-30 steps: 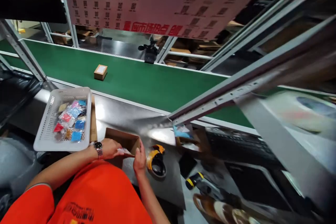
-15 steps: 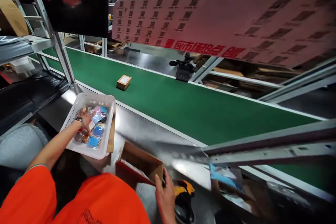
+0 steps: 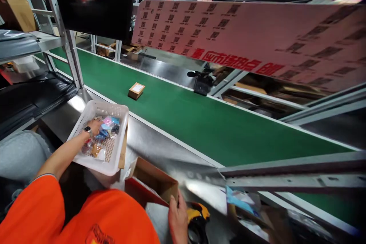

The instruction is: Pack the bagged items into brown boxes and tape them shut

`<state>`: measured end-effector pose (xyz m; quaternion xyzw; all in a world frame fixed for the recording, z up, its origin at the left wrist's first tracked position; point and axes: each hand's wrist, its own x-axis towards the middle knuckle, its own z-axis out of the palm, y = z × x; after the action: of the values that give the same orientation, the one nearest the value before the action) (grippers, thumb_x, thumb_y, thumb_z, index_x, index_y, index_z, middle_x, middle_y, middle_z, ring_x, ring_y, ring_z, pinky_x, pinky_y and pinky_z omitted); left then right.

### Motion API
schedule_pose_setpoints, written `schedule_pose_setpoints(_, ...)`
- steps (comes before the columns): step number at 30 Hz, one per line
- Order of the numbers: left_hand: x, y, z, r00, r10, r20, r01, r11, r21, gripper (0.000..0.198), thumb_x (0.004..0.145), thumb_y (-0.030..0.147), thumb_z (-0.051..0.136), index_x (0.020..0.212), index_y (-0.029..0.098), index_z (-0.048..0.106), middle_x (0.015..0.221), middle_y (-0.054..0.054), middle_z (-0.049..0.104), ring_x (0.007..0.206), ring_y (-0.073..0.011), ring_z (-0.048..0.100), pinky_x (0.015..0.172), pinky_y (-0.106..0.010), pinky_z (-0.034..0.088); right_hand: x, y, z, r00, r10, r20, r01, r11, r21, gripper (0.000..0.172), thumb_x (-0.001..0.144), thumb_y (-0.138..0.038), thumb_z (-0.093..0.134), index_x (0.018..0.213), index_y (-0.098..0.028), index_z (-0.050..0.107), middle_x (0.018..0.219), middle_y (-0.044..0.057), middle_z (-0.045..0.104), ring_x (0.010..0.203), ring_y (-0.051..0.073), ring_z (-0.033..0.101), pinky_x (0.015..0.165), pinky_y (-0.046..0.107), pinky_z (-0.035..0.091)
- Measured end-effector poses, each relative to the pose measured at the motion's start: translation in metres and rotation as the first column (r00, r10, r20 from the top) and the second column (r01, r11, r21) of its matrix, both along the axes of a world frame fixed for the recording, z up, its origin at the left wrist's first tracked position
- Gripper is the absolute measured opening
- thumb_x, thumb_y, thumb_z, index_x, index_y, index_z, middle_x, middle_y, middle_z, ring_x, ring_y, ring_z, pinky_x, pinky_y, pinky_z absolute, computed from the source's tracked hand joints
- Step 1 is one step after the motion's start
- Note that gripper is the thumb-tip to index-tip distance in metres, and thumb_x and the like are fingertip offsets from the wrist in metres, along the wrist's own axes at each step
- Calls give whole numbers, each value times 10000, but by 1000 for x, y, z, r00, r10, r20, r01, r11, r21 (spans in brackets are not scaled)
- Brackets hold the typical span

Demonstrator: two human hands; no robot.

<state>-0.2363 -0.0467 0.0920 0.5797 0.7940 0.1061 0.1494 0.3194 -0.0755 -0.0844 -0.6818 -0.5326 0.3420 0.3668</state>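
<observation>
In the head view my left hand (image 3: pixel 95 126), a watch at its wrist, is inside a white plastic basket (image 3: pixel 123 122). Its fingers close on small plastic packets (image 3: pixel 104 132) at the basket's far side; the fingertips are partly hidden. Loose packets (image 3: pixel 96 149) in orange and white lie at the near side, with bare basket mesh beside them. My right hand (image 3: pixel 177 215) grips the near right corner of an open cardboard box (image 3: pixel 154 175), which stands tilted in front of my body. A shadowed interior is all I make out in the box.
Beyond the steel bench (image 3: pixel 143 141) runs a green conveyor belt (image 3: pixel 183 110) carrying a small labelled carton (image 3: pixel 136 90). A yellow-and-black tape dispenser (image 3: pixel 198 221) lies beside my right hand. A metal frame bar (image 3: pixel 286 179) and a box of packaging (image 3: pixel 248 217) are at the right.
My left hand has gone from spread over the packets to gathered on them. Blue packets have shifted toward the basket's far side, baring mesh. My right hand still holds the box.
</observation>
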Motion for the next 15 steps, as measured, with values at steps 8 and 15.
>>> schedule_pose_setpoints(8, -35, -12, 53, 991, 125, 41, -131, 967, 221, 459, 916, 132, 735, 1365, 140, 835, 1458, -144, 827, 1328, -280, 777, 1222, -402, 602, 1, 2, -3, 999, -14, 32, 15, 999, -33, 1065, 859, -791, 500, 1589, -38, 679, 1612, 324, 691, 1521, 534, 639, 1287, 669, 507)
schedule_pose_setpoints(15, -20, -18, 92, 983, 64, 173, -139, 875, 465, 380, 862, 201, 707, 1205, 140, 860, 1282, -121, 878, 1213, -283, 826, 1153, -419, 665, -9, 3, -3, 999, -33, -25, 33, 999, 11, 1017, 841, -759, 490, 1529, -42, 708, 1573, 320, 716, 1519, 517, 642, 1325, 691, 474)
